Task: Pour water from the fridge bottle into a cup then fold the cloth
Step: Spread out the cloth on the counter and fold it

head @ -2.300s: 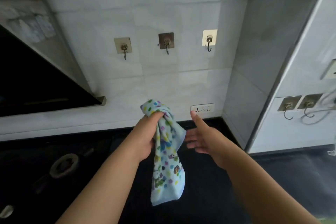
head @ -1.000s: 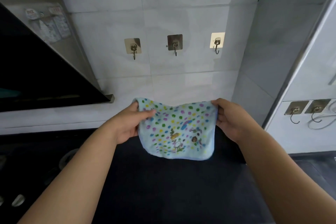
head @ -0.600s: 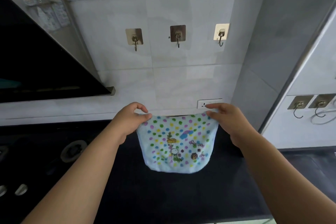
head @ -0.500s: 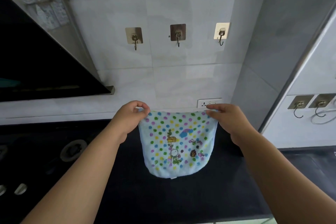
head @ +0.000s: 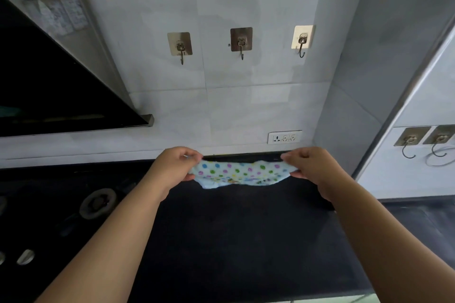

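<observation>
- The pale blue cloth with coloured dots [head: 237, 174] hangs stretched between both hands above the black tabletop [head: 246, 241]; its lower printed part is bunched and hard to read.
- The left hand [head: 173, 168] pinches the cloth's left end, and the right hand [head: 309, 167] pinches its right end.
- Bare dark surface lies below and toward the person from the hands.
- Left of the left hand, a round burner [head: 97, 203] is dim.
- Beyond the hands, a white socket [head: 284, 137] and three metal hooks [head: 241, 43] sit on the tiled wall.
</observation>
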Tool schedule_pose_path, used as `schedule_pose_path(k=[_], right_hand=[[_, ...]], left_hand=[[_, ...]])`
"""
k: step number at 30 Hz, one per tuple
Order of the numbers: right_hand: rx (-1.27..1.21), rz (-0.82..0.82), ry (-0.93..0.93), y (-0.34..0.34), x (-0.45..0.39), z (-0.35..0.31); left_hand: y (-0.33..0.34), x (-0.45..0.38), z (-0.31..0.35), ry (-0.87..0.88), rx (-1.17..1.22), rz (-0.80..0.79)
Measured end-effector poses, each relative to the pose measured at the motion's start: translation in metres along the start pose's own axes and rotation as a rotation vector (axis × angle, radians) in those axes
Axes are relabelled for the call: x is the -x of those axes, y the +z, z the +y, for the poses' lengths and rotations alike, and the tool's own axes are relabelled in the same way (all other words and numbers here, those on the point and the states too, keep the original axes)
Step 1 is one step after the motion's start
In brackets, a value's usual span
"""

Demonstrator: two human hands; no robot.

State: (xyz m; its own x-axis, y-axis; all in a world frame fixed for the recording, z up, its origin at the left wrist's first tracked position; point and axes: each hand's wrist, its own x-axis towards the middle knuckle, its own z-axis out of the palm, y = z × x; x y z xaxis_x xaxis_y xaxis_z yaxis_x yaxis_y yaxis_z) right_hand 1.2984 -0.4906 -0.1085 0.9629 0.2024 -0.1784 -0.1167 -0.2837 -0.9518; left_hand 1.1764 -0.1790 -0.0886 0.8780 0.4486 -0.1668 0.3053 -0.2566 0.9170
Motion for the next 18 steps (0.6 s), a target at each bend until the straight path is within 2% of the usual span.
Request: schedule_pose_path(k=[4,9,13,18], right_hand=[[0.124,0.019,0.058,0.005,0.001,0.016],[0.142,0.052,0.103,0.016,-0.011,0.026],[0.137,0.087,0.056,0.021,-0.025,0.027],[-0.034,0.144,-0.019,0.021,-0.035,0.021]], left_hand=[[0.008,-0.002,-0.022,-0.084,-0.045,-0.042],[0.018,-0.014,-0.039,-0.134,-0.051,-0.040],[0.022,-0.025,-0.031,-0.031,-0.025,0.022],[0.022,-0.029,-0.014,0.150,0.057,0.124]])
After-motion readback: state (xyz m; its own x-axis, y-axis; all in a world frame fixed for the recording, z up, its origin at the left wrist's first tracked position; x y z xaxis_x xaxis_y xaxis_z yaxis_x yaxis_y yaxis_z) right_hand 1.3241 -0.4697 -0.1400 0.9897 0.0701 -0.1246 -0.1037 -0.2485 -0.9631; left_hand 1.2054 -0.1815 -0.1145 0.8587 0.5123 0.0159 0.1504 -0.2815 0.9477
